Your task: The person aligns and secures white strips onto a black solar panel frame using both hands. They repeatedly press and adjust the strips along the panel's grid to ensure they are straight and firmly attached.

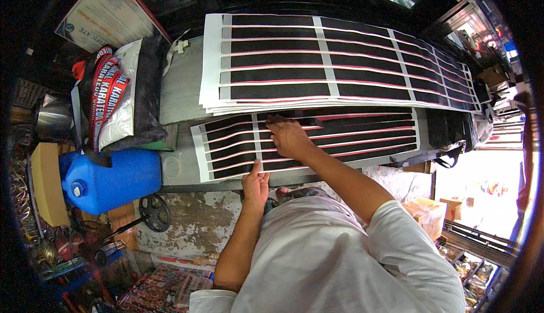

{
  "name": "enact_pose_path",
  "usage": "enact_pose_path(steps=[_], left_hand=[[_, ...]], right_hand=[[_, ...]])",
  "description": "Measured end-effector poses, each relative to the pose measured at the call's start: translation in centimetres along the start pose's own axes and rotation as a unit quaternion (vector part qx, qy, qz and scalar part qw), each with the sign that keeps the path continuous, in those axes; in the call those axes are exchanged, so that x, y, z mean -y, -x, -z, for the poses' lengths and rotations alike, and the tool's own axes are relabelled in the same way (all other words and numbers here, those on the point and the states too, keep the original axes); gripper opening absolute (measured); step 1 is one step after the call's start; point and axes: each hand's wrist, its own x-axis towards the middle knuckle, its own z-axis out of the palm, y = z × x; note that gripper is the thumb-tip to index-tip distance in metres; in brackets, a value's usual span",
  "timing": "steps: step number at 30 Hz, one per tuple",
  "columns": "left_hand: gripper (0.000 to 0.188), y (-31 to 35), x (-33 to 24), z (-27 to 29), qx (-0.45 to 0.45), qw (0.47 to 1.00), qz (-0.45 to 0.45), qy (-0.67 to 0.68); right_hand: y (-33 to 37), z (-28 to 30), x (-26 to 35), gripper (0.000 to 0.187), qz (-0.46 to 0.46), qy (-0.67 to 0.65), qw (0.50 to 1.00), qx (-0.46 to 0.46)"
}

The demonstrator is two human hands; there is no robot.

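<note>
A white sheet with black panels, split by white and red stripes (351, 141), lies along the near side of the grey work surface. Over its left part, my right hand (289, 138) rests with its fingers bent and drawn together at the far stripes. What those fingertips pinch, if anything, is hidden. My left hand (256, 187) is at the sheet's near edge, one finger stretched up onto the stripes and the others apart. Just beyond lies a larger stack of similar striped sheets (272, 60), its near edge alongside the smaller sheet.
Left of the sheets, a plastic-wrapped package with red lettered bands (116, 94) sits on the work surface (184, 77). Below it is a blue jerrycan (113, 180), beside a black handwheel (154, 212). A framed certificate (110, 12) leans behind. Cardboard boxes (425, 216) stand lower right.
</note>
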Motion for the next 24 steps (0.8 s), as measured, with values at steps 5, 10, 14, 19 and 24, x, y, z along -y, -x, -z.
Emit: enact_pose_path(steps=[5, 10, 14, 19, 24], left_hand=[[0.016, 1.0, -0.8, -1.3, -0.009, 0.999, -0.035, -0.017], [0.018, 1.6, -1.2, -1.9, -0.006, 0.998, -0.054, -0.019], [0.016, 2.0, -1.1, -1.5, 0.007, 0.999, -0.046, -0.021], [0.025, 3.2, -0.7, -1.3, 0.053, 0.998, -0.03, 0.004], [0.032, 2.0, -3.0, 0.9, 0.068, 0.992, -0.04, 0.099]], right_hand=[[-3.4, -2.4, -0.1, 0.058, -0.028, 0.03, 0.991, 0.131], [-3.1, -2.3, 0.6, 0.06, -0.028, 0.012, 0.997, 0.076], [-2.9, -1.9, 0.9, 0.062, -0.036, 0.019, 0.994, 0.1], [-1.7, -3.5, 0.0, 0.053, 0.03, 0.046, 0.998, -0.032], [-1.9, -2.7, 0.1, 0.053, -0.006, -0.02, 1.0, 0.012]])
